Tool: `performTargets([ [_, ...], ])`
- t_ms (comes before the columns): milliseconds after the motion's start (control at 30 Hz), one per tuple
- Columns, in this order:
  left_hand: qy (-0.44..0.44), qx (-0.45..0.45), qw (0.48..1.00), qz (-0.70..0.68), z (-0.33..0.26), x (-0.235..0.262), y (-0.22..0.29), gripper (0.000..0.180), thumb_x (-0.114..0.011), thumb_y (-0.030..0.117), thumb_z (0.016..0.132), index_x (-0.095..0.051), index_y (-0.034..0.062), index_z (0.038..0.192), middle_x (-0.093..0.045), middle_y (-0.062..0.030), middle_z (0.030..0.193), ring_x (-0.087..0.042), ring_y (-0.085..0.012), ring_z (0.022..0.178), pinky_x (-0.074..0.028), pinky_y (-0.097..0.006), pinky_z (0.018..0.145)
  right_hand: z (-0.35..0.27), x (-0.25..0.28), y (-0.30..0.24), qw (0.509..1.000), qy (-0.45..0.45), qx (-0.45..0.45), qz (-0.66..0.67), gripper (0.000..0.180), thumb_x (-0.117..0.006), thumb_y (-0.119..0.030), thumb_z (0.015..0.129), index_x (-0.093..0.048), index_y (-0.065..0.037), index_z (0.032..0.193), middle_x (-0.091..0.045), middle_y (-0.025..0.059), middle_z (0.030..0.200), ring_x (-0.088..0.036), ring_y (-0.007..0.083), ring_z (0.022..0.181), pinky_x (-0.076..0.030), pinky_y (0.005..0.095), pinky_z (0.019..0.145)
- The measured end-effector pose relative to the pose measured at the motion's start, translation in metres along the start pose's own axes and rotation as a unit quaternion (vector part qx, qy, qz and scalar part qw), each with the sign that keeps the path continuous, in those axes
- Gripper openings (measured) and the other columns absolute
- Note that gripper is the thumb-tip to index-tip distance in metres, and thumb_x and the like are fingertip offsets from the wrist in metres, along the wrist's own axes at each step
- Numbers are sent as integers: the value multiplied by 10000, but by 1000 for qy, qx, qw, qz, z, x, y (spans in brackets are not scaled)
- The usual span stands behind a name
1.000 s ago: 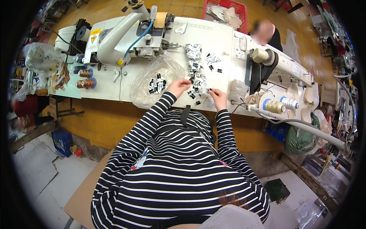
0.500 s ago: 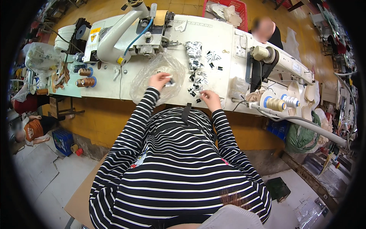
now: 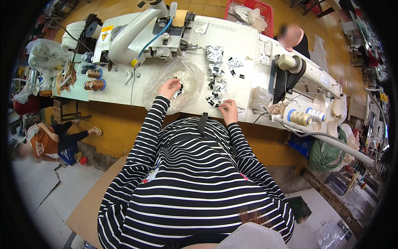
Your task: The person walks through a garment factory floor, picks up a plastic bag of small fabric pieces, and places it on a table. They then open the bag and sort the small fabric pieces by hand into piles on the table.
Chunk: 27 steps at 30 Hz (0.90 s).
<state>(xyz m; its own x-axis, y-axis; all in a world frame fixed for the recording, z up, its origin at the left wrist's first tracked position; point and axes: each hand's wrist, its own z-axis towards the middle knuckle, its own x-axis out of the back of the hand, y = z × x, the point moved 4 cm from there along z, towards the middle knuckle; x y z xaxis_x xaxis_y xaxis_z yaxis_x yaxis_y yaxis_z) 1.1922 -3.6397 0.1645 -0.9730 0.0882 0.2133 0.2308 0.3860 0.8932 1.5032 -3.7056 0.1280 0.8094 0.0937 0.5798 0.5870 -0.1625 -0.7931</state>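
My left hand (image 3: 168, 88) hovers over a clear plastic bag (image 3: 194, 83) that lies spread on the white table. Its fingers are closed on a small black-and-white label (image 3: 175, 78); more such pieces show beside and below the fingers, over the bag. At the near end of a long heap of small black-and-white labels (image 3: 214, 68), my right hand (image 3: 229, 111) has its thumb and fingers drawn together in a pinch. Whatever lies between those fingertips is too small to make out. A smaller scatter of the same labels (image 3: 235, 63) lies right of the heap.
A sewing machine (image 3: 124, 43) stands behind the bag on the left, with brown thread spools (image 3: 94, 85) beside it. Another machine (image 3: 317, 74) and thread cones (image 3: 299, 117) occupy the right. A red basket (image 3: 269, 18) and a person (image 3: 292, 37) are beyond the table.
My left hand has shifted slightly left and turned over the bag. The right hand has drawn a little nearer to me and left, fingers closer together. The view has shifted slightly.
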Motion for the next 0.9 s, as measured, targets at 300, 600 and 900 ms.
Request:
performTargets([
  [300, -125, -10, 991, 52, -12, -77, 39, 293, -599, 107, 839, -571, 8, 1114, -641, -86, 992, -611, -148, 901, -470, -258, 827, 7, 22, -1, 976, 99, -90, 174, 97, -697, -49, 711, -660, 15, 775, -627, 27, 647, -554, 80, 582, -456, 214, 572],
  [600, -188, -81, 978, 26, -8, -130, 54, 279, -623, 156, 802, -602, 42, 1055, -649, -80, 925, -605, -151, 803, -481, -267, 747, 16, 19, -17, 992, -74, -25, 94, 103, -721, -63, 662, -676, -40, 752, -623, 64, 839, -564, 118, 658, -460, 250, 650],
  [900, -156, -27, 987, 35, -17, -107, 36, 294, -605, 136, 815, -590, 6, 1078, -650, -97, 920, -618, -151, 797, -491, -265, 747, 6, 26, -41, 995, 51, 47, 77, 77, -690, -26, 698, -664, 10, 760, -654, 83, 800, -590, 131, 617, -471, 242, 568],
])
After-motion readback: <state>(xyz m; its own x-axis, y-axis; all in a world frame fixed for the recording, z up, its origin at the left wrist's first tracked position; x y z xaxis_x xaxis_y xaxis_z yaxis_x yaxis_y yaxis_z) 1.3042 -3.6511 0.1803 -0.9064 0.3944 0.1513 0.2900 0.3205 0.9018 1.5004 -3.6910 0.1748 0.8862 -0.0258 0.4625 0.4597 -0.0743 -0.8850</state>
